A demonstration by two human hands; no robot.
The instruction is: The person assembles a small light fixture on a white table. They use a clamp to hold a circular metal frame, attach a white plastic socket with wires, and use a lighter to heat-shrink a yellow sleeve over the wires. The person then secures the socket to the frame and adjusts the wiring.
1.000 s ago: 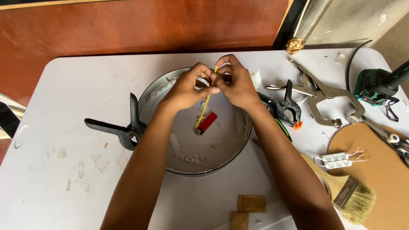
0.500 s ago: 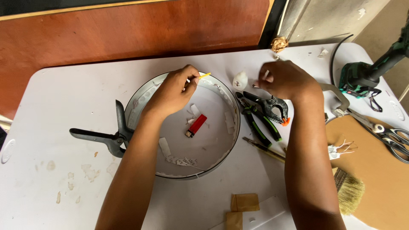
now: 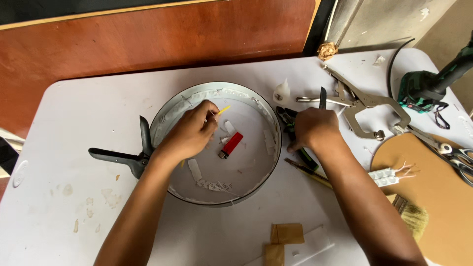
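Observation:
My left hand [image 3: 189, 132] is over the round metal tray [image 3: 172, 106], pinching a thin yellow wire [image 3: 223, 110] between its fingertips. A red lighter [image 3: 231, 145] lies in the tray just right of that hand, among white scraps. My right hand [image 3: 314, 129] rests on the table right of the tray, closed over a pair of black pliers with green handles [image 3: 290, 123]; a black tip sticks up above the fingers.
A black spring clamp [image 3: 125, 153] grips the tray's left rim. Locking pliers [image 3: 362, 106], a green drill [image 3: 426, 86], scissors [image 3: 451, 152], a brush [image 3: 411, 214], a round wooden board [image 3: 433, 182] and tape pieces [image 3: 283, 239] lie to the right and front.
My hands, together over the tray's far rim a second ago, have parted. The left stays in the tray with the yellow wire; the right moved to the pliers and closed on them.

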